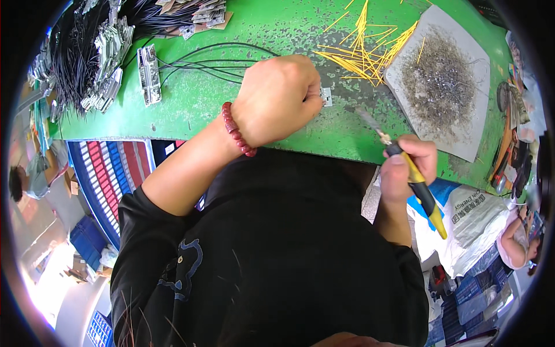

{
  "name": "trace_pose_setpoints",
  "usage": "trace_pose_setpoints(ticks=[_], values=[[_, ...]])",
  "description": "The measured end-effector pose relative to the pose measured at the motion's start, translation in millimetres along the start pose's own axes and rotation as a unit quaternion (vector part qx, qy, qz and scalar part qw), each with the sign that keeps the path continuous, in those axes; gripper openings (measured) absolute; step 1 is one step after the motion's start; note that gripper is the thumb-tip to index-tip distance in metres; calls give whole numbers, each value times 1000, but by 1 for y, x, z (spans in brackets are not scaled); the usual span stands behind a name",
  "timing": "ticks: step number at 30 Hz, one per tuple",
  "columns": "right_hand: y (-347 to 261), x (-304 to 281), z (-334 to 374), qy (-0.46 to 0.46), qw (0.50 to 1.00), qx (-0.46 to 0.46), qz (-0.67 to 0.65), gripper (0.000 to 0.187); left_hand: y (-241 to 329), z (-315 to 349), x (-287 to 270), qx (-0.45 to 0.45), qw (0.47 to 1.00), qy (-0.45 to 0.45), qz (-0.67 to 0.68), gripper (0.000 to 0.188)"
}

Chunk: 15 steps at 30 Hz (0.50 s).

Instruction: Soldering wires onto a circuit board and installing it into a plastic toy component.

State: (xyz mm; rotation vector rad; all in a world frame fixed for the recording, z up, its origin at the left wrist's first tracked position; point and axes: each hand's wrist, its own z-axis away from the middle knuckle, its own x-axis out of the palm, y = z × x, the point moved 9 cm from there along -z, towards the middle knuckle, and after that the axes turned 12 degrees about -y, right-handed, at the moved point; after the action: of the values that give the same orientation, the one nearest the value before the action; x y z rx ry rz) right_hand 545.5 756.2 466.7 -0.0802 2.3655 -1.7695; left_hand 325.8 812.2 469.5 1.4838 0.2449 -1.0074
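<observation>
My left hand (pixel 280 98) is closed over the green bench, a red bead bracelet (pixel 234 130) at its wrist. Past its fingertips shows the end of a small silvery connector (pixel 327 97); the fingers hide the rest. Several black wires (pixel 214 48) run from a metal connector strip (pixel 149 75) toward this hand. In my right hand (pixel 407 165), at the front edge, is a slim hand tool (pixel 425 196) with a yellow and black handle. Its pale metal tip points up and left, apart from the connector and blurred, so its exact kind is unclear.
Thin yellow strands (pixel 361 55) lie scattered on the bench (pixel 196 118). A grey board (pixel 399 87) with dark clippings is at the right. Bundled black wires (pixel 72 75) with metal connectors fill the far left. Beside my legs are a blue crate (pixel 92 191) and a white sack (pixel 477 214).
</observation>
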Motion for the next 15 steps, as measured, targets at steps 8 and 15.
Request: trace_pose_setpoints(ticks=[8,15], values=[[9,16,-3,-21,998,34,-48,28,-1,-1,1,10,999,3,-30,10],[10,19,-1,-24,998,44,-31,27,0,-3,1,5,999,-11,-41,8]])
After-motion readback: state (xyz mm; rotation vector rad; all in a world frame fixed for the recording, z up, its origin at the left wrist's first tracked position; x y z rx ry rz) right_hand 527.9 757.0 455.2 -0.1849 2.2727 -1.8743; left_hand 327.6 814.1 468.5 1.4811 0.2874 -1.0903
